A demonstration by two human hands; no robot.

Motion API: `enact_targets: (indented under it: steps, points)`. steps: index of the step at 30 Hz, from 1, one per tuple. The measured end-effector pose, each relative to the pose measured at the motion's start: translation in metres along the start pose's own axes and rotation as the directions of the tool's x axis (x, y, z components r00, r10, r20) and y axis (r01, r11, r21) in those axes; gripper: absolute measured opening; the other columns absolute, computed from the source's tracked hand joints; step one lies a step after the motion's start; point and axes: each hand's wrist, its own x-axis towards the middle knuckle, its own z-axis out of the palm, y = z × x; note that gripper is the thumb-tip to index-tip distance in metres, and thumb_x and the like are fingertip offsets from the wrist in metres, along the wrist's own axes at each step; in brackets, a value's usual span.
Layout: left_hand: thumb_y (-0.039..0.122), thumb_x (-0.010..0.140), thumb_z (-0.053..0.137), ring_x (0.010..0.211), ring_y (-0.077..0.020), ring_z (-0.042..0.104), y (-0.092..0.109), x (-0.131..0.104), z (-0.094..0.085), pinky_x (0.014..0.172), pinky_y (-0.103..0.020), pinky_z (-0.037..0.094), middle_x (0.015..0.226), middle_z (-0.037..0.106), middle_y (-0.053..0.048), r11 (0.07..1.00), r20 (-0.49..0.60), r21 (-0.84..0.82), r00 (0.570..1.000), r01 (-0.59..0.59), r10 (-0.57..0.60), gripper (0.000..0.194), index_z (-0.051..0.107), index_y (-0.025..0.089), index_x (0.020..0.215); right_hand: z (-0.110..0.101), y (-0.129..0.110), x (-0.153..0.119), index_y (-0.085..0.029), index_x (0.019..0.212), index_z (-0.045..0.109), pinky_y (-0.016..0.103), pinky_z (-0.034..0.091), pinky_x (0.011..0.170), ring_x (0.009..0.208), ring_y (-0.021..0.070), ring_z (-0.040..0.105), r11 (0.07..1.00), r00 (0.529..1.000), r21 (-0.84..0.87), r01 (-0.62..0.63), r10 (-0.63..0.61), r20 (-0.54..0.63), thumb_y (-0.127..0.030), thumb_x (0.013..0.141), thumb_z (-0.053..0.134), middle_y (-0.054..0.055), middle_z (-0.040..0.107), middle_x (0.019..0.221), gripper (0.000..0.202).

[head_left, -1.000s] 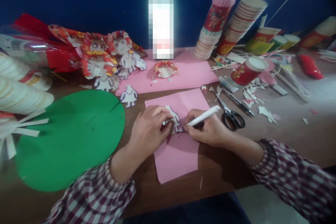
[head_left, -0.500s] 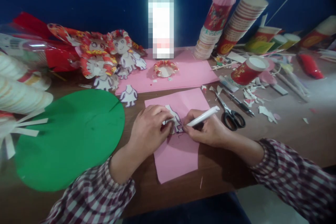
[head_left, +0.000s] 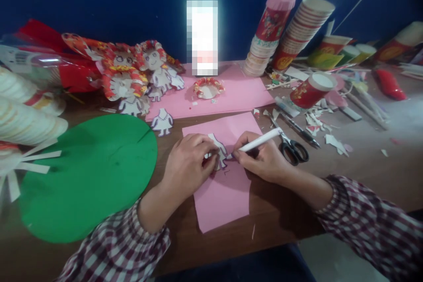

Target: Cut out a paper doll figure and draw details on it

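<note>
Right hand (head_left: pixel 266 158) and white marker (head_left: pixel 259 139) edge outward

Its fingers are closed around the marker, tip just beside the figure cutout (head_left: pixel 220 145); that piece lies left of this hand, long axis pointing roughly away from the person; nearer left hand (head_left: pixel 187 163) covers it, fingers curled, pinch or press unclear; pink paper (head_left: pixel 224 202) lies beneath, scissors (head_left: pixel 293 150) rightward on the table (head_left: pixel 280 229).

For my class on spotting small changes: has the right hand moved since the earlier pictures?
Yes, slightly: the right hand has shifted rightward, closer to the scissors, which have stayed put.
</note>
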Motion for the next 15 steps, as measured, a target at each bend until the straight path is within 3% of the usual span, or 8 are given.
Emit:
enact_targets:
  steps: [15]
  points:
    - [0.019,0.084,0.057,0.093,-0.0192,0.058,-0.0037,0.0009,-0.001,0.08,-0.035,0.044,0.098,0.066,-0.002,0.999,-0.006,-0.031,1.0,-0.01,0.01,0.012,0.067,0.023,0.089,-0.0006,0.0024,-0.0004,-0.017,0.079,0.054,0.019,0.037,0.046,0.052,0.0077,0.046,1.0,1.0,0.016,0.016,-0.017,0.015,-0.022,0.082,0.058,-0.003,0.053,0.062,0.007]
